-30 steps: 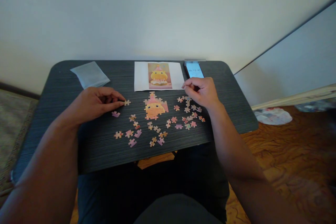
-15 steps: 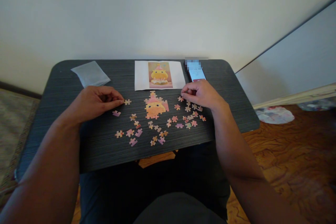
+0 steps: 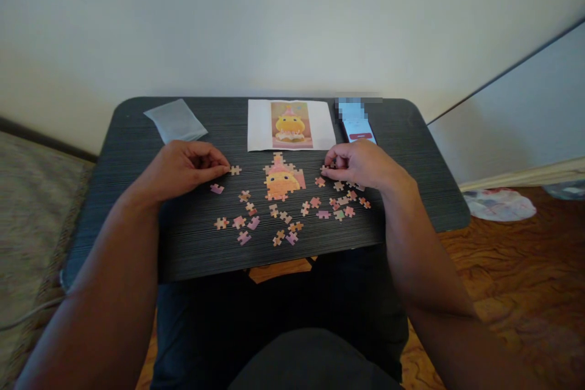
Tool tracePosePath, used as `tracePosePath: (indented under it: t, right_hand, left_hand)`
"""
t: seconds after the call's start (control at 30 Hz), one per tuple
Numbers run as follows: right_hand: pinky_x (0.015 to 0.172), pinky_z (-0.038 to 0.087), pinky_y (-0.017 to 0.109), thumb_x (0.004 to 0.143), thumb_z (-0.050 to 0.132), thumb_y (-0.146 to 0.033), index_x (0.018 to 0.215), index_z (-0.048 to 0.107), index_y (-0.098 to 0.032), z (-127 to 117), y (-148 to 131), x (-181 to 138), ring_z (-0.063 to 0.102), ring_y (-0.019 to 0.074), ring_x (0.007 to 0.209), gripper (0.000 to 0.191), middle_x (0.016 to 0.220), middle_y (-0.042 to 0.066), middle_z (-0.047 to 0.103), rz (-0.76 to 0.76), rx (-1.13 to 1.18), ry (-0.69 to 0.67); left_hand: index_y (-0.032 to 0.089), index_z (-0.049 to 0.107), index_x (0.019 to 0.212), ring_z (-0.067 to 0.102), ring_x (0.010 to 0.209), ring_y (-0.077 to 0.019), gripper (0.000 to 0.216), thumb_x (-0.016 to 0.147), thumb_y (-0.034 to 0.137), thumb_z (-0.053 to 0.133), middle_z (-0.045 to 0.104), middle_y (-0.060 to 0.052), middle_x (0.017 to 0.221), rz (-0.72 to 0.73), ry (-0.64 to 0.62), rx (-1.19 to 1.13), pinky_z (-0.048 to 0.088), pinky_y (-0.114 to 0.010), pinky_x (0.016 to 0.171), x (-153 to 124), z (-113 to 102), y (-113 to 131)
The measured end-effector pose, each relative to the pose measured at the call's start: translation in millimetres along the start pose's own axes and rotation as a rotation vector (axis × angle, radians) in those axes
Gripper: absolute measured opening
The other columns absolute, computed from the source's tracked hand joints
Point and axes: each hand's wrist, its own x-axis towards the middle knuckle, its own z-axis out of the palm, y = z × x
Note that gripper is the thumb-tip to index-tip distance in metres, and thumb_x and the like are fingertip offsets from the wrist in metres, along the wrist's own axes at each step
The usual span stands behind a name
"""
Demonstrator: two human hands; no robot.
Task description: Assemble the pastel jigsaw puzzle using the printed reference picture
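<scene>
My left hand [image 3: 189, 166] is closed, thumb and fingertips pinching the edge of a small puzzle piece [image 3: 236, 170] at the table's left middle. A pink-purple puzzle piece [image 3: 217, 189] lies just below that hand. On the right, my right hand [image 3: 354, 163] curls its thumb and fingers round another puzzle piece [image 3: 325, 169], which they partly cover. Between the hands lies a partly joined puzzle [image 3: 282, 180] showing a yellow character with a pink hat. Loose pieces [image 3: 315, 202] are scattered below and to its right, some partly under my right hand.
Behind the joined puzzle, a white sheet [image 3: 256, 125] bears the printed picture. A phone [image 3: 359, 128] with a lit screen lies to its right, and a clear plastic bag [image 3: 177, 121] to its left. The dark table [image 3: 192, 256] stands against a pale wall [image 3: 274, 24].
The view has shifted, so everything appears farther right. My right hand's fingertips have come down over a puzzle piece beside them. My left hand keeps its pinch on its piece.
</scene>
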Motion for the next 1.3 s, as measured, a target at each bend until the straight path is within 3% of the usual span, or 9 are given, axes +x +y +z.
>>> tracePosePath:
  t: [0.2,0.43,0.57,0.97,1.1,1.3]
  right_hand:
    - [0.064,0.036,0.038,0.096,0.082,-0.033,0.096,0.074,-0.026,3.3,1.0,0.0,0.059,0.0153,0.063,0.01,0.072,-0.004,0.07,-0.028,0.002,0.012]
    - [0.064,0.036,0.038,0.098,0.086,-0.049,0.115,0.075,-0.026,-0.4,4.3,-1.5,0.061,0.0161,0.064,0.03,0.075,-0.004,0.07,0.022,-0.013,0.027]
    - [0.067,0.037,0.038,0.101,0.083,-0.047,0.104,0.08,-0.025,-2.1,2.4,-0.6,0.061,0.0167,0.065,0.022,0.074,-0.003,0.071,0.023,-0.048,-0.003]
    - [0.065,0.038,0.039,0.096,0.082,-0.035,0.103,0.079,-0.025,1.9,1.5,-0.4,0.061,0.0153,0.064,0.013,0.074,-0.004,0.073,-0.011,0.006,-0.007]
    - [0.065,0.039,0.038,0.096,0.08,-0.032,0.105,0.077,-0.026,3.6,2.5,-0.7,0.06,0.0147,0.063,0.011,0.073,-0.005,0.07,-0.031,0.067,-0.033]
    - [0.066,0.044,0.037,0.097,0.079,-0.031,0.122,0.071,-0.027,1.4,4.3,-6.2,0.059,0.0157,0.067,0.027,0.076,-0.007,0.063,-0.037,0.253,-0.049]
  left_hand:
    - [0.023,0.087,0.103,0.07,0.069,-0.0161,0.03,0.092,0.052,0.086,0.079,-0.002,0.076,0.004,0.009,0.007,0.051,-0.027,0.065,-1.0,0.4,2.9]
    - [0.023,0.086,0.102,0.071,0.068,-0.0167,0.029,0.091,0.05,0.085,0.079,-0.002,0.076,0.0,0.013,-0.014,0.052,-0.028,0.066,-1.9,1.1,5.8]
    - [0.022,0.087,0.102,0.071,0.069,-0.0169,0.029,0.091,0.05,0.086,0.08,-0.003,0.078,-0.004,0.019,-0.012,0.053,-0.03,0.067,-1.6,1.5,5.8]
    - [0.023,0.087,0.104,0.068,0.068,-0.0175,0.031,0.091,0.052,0.087,0.077,-0.002,0.075,0.0,0.017,0.007,0.049,-0.031,0.064,0.5,0.5,-0.5]
    - [0.018,0.085,0.105,0.07,0.07,-0.0173,0.031,0.093,0.046,0.083,0.079,-0.003,0.077,-0.029,0.004,0.003,0.051,-0.031,0.066,-0.2,0.8,5.9]
    - [0.015,0.084,0.111,0.072,0.072,-0.0158,0.031,0.098,0.043,0.082,0.081,-0.002,0.08,-0.021,-0.014,0.032,0.054,-0.031,0.071,-1.1,-0.6,5.0]
